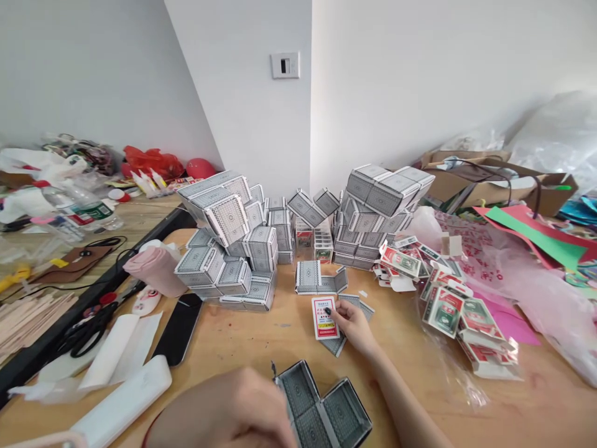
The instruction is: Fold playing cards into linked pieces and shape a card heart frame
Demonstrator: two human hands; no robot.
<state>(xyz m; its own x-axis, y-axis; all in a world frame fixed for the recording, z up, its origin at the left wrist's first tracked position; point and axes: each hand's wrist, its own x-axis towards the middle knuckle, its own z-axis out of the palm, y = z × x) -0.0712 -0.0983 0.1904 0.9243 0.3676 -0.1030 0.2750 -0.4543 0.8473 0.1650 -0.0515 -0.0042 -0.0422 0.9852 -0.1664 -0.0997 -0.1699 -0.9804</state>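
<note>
My right hand (pixel 352 322) pinches a playing card (pixel 325 318) with a red border and printed lettering, thumb on its face. Partly beneath it lie loose grey patterned cards (pixel 357 306). My left hand (pixel 247 407), smeared by motion, is over the near edge of the table; its fingers are too blurred to make out. Beside it sits an open, L-shaped structure of folded grey cards (pixel 321 407). Behind my right hand stands a smaller folded card piece (pixel 319 278).
Stacked card boxes rise at left (pixel 224 249) and right (pixel 377 205). Opened card packs (pixel 466 317) lie on plastic at right. A phone (pixel 180 330), pink roll (pixel 156 269), white device (pixel 125 404) and black scissors (pixel 86 333) are at left.
</note>
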